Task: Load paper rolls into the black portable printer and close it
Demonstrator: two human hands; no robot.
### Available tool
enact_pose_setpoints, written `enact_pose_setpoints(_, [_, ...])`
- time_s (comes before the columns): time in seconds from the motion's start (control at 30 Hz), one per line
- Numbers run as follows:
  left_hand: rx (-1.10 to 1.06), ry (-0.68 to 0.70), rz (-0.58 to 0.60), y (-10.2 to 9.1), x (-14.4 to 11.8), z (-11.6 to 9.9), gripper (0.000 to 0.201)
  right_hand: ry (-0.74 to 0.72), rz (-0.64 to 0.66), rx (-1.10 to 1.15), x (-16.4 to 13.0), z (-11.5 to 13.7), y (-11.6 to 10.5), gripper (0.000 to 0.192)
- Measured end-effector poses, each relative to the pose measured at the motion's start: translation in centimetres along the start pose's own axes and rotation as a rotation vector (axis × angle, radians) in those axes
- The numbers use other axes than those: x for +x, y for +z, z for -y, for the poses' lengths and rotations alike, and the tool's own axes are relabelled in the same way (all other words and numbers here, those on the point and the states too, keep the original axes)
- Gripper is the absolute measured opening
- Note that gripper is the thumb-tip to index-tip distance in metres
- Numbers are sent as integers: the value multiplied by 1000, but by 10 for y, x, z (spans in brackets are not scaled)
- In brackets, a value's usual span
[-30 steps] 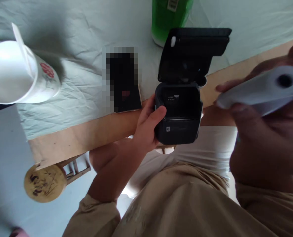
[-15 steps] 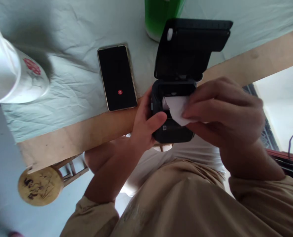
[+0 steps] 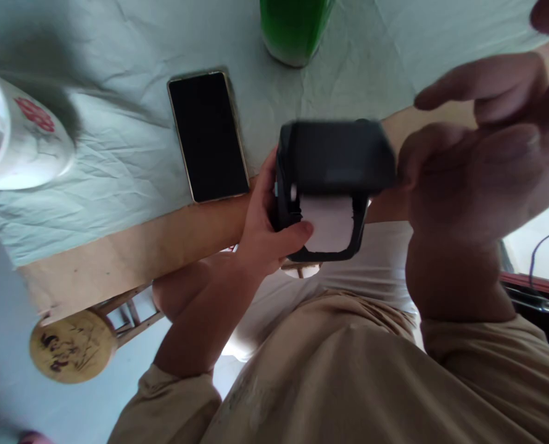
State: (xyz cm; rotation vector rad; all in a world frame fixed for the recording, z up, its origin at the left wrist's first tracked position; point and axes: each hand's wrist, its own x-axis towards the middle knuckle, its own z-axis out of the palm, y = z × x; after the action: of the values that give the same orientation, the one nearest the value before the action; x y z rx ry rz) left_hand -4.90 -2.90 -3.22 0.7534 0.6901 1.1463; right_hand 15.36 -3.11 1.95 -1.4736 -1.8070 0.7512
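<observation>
The left hand (image 3: 268,231) grips the left side of the printer (image 3: 332,185), fingers clenched on its body and thumb on the front; the printer is held in the air over the near edge of the counter (image 3: 131,246). The right hand (image 3: 478,160) stands at the right edge of the lid, fingers spread and released. A paper (image 3: 327,225) tab shows at the front slot.

Risks:
- The one-hand grip could slip, dropping the printer off the counter edge.
- The lid could pinch or skew the paper, causing a jam.

Limits of view:
- The printer is motion-blurred; whether the lid is latched cannot be told.
- The roll inside is hidden.
- The cup (image 3: 15,142) at left and the bottle (image 3: 293,28) at far are cut off.
- The phone (image 3: 208,135) lies dark.
</observation>
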Motion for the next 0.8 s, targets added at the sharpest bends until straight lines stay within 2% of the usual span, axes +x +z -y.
enact_pose_setpoints(0.13, [-13, 0, 7, 3, 0, -2, 82, 63, 11, 121, -10, 9, 7, 61])
enact_pose_setpoints(0.3, [-34, -33, 54, 6, -2, -8, 67, 76, 59, 271, -19, 19, 1, 69])
enact_pose_setpoints(0.43, [-20, -97, 89, 3, -5, -10, 52, 74, 89, 288, -25, 26, 5, 73])
enact_pose_setpoints(0.53, [-18, -105, 98, -1, -7, -7, 55, 72, 67, 288, -26, 26, 10, 68])
enact_pose_setpoints(0.63, [-17, -74, 105, 0, -6, -6, 61, 29, 57, 261, -27, 20, 13, 71])
enact_pose_setpoints(0.73, [-89, -83, 69, 8, -4, -7, 53, -21, 14, 222, -28, 13, 12, 72])
enact_pose_setpoints(0.8, [-133, -119, -11, 13, -2, -9, 44, -45, -49, 195, -29, 10, 11, 71])
